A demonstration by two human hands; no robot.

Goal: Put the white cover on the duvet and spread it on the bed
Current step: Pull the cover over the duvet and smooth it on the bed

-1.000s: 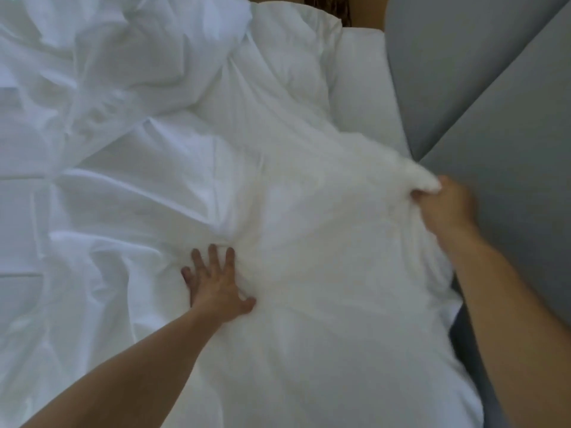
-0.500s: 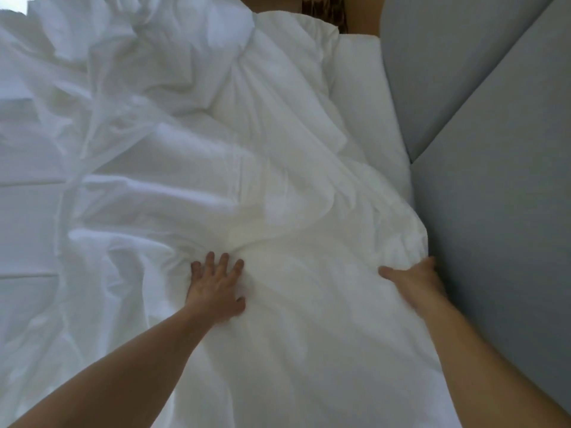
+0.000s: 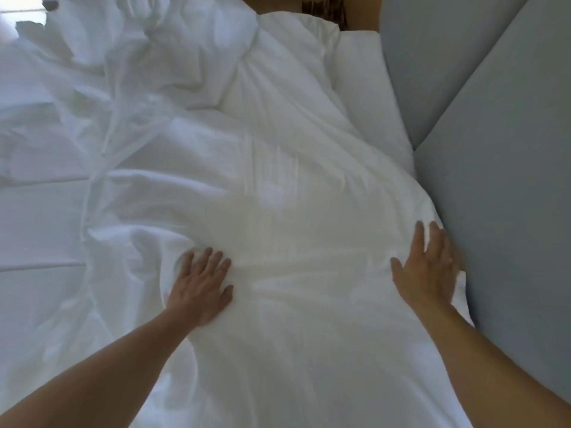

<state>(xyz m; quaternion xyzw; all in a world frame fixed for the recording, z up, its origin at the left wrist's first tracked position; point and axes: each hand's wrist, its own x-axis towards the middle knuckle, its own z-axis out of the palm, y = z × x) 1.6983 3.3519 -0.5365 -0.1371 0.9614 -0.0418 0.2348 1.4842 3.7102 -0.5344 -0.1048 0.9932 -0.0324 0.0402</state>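
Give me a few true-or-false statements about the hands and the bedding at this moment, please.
1. The left hand lies flat on the white duvet, fingers spread. True.
2. The right hand clutches a corner of the duvet in a fist. False: it rests open on the duvet, fingers straight.
3. A grey panel stands just to the right of the right hand. True.
4. The bedding at the upper left lies smooth and flat. False: the crumpled fabric there is bunched into folds.
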